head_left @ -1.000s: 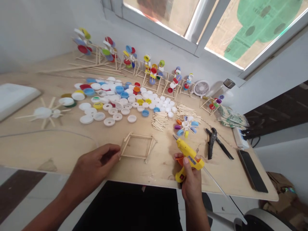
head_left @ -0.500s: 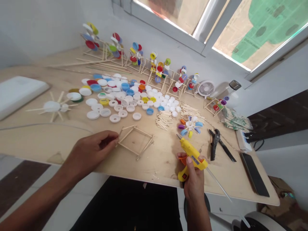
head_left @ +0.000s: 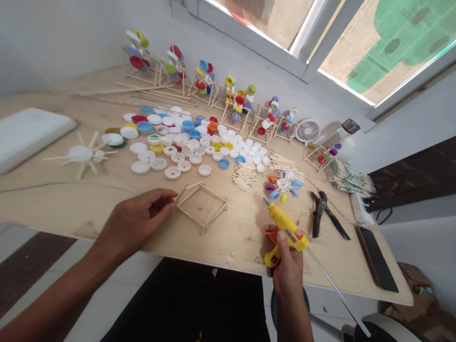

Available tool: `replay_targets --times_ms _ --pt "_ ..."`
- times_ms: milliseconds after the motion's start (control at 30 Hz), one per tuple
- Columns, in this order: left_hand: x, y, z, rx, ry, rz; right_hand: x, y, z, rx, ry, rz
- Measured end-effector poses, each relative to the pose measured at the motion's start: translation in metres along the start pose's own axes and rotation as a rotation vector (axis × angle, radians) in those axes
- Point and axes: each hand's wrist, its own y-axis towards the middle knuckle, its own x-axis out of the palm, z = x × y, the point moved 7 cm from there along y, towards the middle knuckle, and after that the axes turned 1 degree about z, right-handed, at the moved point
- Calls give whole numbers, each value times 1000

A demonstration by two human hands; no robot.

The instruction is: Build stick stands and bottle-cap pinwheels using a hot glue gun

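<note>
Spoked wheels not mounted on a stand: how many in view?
2. A mostly bare-spoked wheel is left of and beyond the left hand; a colour-capped wheel is just beyond the glue gun in the right hand. Others could be hidden.

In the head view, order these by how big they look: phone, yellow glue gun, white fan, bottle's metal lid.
Largest: yellow glue gun, partly covered, and phone; too alike to rank.
Next: white fan.
Smallest: metal lid.

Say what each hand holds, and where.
Right hand: yellow plastic glue gun, by its handle. Left hand: at left corner of pale four-sided wooden-stick frame; grip unclear.
</note>
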Motion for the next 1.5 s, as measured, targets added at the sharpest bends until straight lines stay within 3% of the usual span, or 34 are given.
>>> replay_targets --times_ms 1500 --pt "0 -10 6 -33 -9 138 0 1 -1 -19 -35 -10"
